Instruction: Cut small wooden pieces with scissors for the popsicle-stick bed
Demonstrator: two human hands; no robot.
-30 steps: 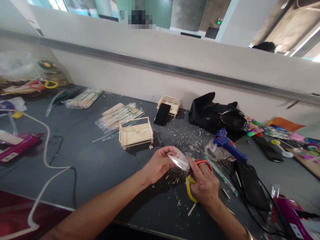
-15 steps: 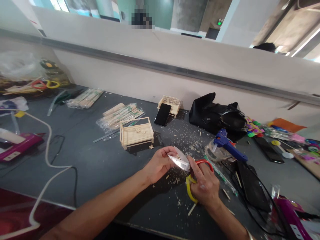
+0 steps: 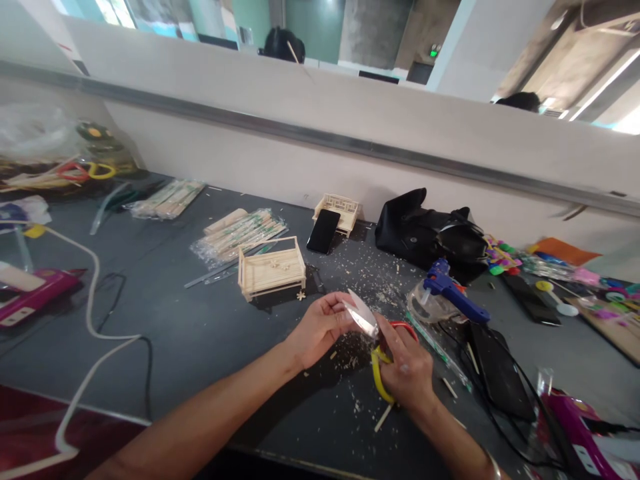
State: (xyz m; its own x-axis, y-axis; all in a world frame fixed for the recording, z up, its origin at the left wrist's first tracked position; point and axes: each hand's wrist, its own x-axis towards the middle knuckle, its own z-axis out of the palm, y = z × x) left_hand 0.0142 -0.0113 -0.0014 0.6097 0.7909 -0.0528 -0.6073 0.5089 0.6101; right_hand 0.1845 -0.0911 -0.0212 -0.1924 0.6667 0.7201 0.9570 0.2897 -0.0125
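Note:
My right hand [image 3: 409, 367] grips a pair of scissors [image 3: 364, 319] by red and yellow handles, its blades parted and pointing up and left. Close against the blades, my left hand [image 3: 325, 325] has thumb and fingers pinched together; whatever sits in the pinch is too small and hidden to name. Wood crumbs lie scattered on the table under both hands. Beyond my left hand stands a small bed-like frame of wooden sticks [image 3: 273, 270], with tiny flower shapes on it. One more wooden flower [image 3: 301, 295] rests on the table beside its front corner.
A phone [image 3: 323, 231] leans on a small stick-built bench [image 3: 345, 210] at the back. Bagged sticks [image 3: 240, 235] lie left of it. To the right are a black bag [image 3: 430, 230], a blue glue gun [image 3: 453, 291] and a cabled black phone [image 3: 500, 370]. A white cable [image 3: 95, 293] crosses the left side.
The scissor blades have shifted slightly and look a little differently angled beside my left fingers. Both hands stay in nearly the same place, and the camera view has moved slightly.

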